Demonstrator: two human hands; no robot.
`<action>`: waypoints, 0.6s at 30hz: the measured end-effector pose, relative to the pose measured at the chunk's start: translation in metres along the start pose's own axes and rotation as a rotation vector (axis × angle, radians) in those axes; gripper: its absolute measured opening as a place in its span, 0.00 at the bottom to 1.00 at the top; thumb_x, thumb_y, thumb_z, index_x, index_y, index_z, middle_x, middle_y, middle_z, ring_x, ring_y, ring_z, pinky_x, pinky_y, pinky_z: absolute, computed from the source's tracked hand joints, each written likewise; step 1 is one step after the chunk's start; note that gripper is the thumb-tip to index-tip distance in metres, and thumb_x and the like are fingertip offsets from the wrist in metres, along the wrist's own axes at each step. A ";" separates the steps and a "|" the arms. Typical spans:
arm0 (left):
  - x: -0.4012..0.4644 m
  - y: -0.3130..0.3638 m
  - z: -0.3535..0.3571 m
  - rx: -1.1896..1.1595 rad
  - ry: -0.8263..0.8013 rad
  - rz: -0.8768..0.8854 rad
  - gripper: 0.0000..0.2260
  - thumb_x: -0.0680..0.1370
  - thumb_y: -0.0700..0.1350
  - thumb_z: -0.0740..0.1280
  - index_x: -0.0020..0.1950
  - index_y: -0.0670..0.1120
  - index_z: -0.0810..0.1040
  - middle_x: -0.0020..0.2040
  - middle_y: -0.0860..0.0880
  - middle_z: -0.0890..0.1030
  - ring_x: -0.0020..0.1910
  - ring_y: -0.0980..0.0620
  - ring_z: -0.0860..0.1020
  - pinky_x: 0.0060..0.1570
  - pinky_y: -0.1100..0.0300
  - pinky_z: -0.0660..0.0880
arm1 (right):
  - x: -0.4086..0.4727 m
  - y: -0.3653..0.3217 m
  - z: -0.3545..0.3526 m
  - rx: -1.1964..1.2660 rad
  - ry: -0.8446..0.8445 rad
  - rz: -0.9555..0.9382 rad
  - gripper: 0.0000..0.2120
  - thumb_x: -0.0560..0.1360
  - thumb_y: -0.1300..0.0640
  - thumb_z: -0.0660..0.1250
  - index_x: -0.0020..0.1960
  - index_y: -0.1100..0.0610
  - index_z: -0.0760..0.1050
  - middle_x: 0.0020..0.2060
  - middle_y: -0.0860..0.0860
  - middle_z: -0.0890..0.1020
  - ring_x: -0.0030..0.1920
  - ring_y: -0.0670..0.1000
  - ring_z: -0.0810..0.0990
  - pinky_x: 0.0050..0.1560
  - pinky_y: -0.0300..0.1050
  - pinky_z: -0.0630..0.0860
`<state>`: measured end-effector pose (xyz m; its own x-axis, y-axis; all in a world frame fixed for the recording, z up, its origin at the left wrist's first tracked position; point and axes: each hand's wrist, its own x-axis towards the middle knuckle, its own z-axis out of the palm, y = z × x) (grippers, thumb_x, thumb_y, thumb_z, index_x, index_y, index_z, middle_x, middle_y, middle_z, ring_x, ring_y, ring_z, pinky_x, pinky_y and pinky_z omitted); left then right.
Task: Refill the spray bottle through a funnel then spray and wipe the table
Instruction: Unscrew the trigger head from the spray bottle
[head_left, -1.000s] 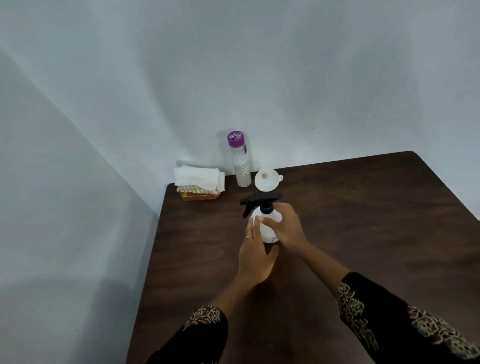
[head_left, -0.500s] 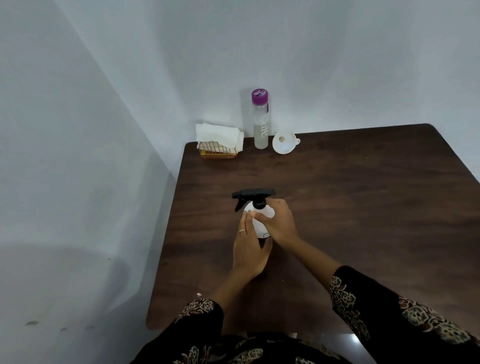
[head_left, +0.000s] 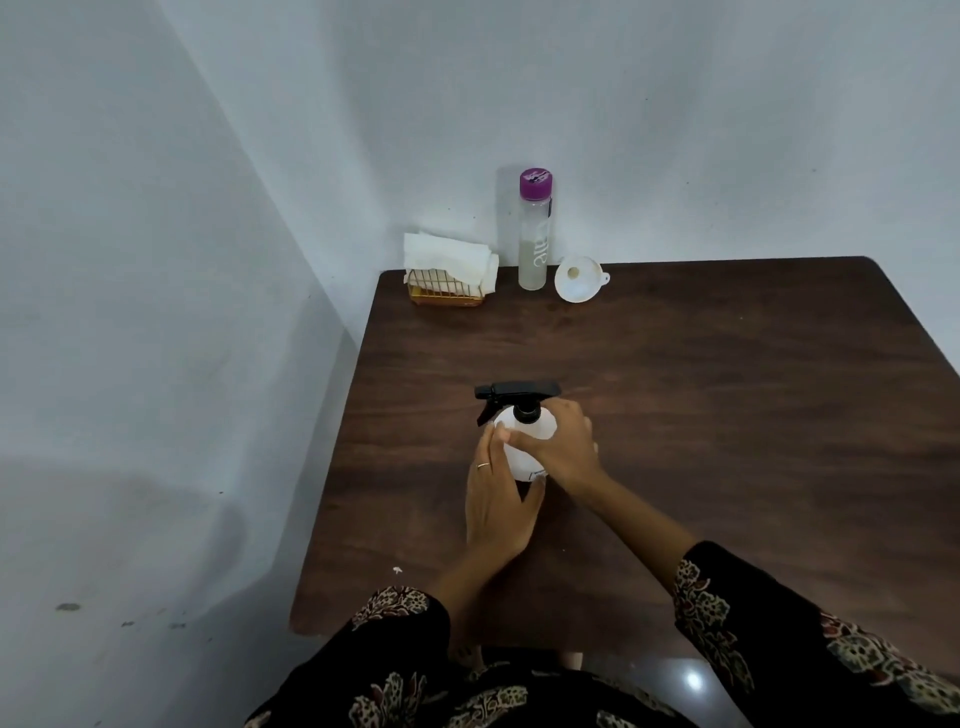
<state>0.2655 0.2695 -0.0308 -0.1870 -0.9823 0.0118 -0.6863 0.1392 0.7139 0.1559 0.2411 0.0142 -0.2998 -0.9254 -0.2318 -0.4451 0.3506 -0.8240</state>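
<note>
Head view looks down on a dark wooden table (head_left: 701, 415) set in a grey-walled corner; near its middle stands the white spray bottle (head_left: 523, 441) with its black trigger head (head_left: 517, 391) still screwed on, nozzle pointing left. The left hand (head_left: 498, 499) wraps the bottle's near side, a ring on one finger, while the right hand (head_left: 563, 447) clasps its right flank, thumb across the front. Along the far edge, well apart from the hands, a white funnel (head_left: 577, 279) lies beside an upright clear bottle with a purple cap (head_left: 535, 228), then a wire holder of white tissues (head_left: 449, 267) at the left corner
</note>
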 end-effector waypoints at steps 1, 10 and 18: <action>0.002 0.002 0.001 -0.028 0.016 -0.016 0.36 0.76 0.57 0.66 0.77 0.48 0.51 0.77 0.50 0.56 0.74 0.53 0.61 0.71 0.50 0.65 | 0.000 -0.001 -0.001 0.030 0.010 0.012 0.26 0.64 0.42 0.75 0.58 0.49 0.73 0.55 0.42 0.68 0.59 0.45 0.65 0.61 0.50 0.67; 0.042 0.029 0.002 -0.095 0.084 -0.066 0.10 0.74 0.43 0.67 0.55 0.50 0.76 0.56 0.52 0.77 0.60 0.50 0.72 0.60 0.49 0.72 | -0.004 -0.017 -0.006 0.347 0.104 -0.020 0.19 0.65 0.59 0.77 0.50 0.53 0.71 0.41 0.41 0.77 0.41 0.38 0.76 0.33 0.29 0.70; 0.053 0.000 0.028 -0.273 -0.059 -0.162 0.18 0.70 0.59 0.55 0.54 0.57 0.76 0.54 0.52 0.79 0.53 0.50 0.79 0.46 0.45 0.81 | -0.005 -0.010 -0.010 0.276 0.135 -0.125 0.12 0.69 0.60 0.74 0.47 0.53 0.73 0.40 0.38 0.77 0.43 0.38 0.76 0.39 0.21 0.69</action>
<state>0.2361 0.2208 -0.0503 -0.1371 -0.9788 -0.1521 -0.4982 -0.0646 0.8646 0.1535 0.2438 0.0284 -0.3743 -0.9250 -0.0651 -0.2451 0.1664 -0.9551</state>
